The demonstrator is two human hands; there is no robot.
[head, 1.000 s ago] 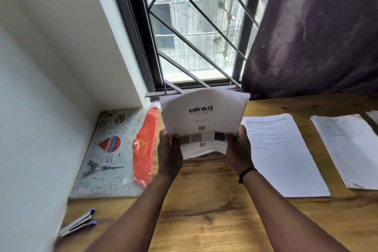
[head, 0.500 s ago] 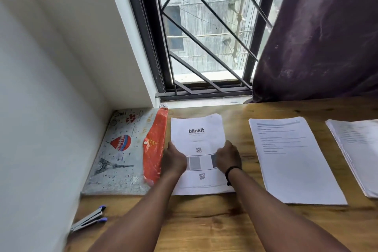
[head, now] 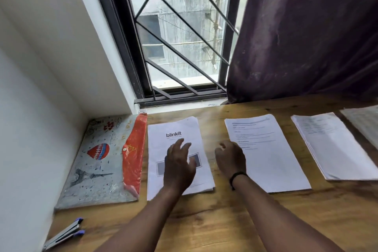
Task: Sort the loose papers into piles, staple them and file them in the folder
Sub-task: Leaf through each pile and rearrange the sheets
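Your tabletop (head: 204, 221) carries the sorted piles beside the folder (head: 98, 161), so stapling looks next. Both hands hold nothing: your left hand (head: 180, 167) hovers spread over the blinkit pile (head: 176, 129), your right hand (head: 230, 157) hangs loosely curled beside it. Reach for the stapler (head: 64, 235) (near left edge).

You can read one word, "blinkit", printed in dark letters near the top of the leftmost paper pile (head: 176, 129); the lines on the neighbouring pile (head: 263, 149) are too small to read.
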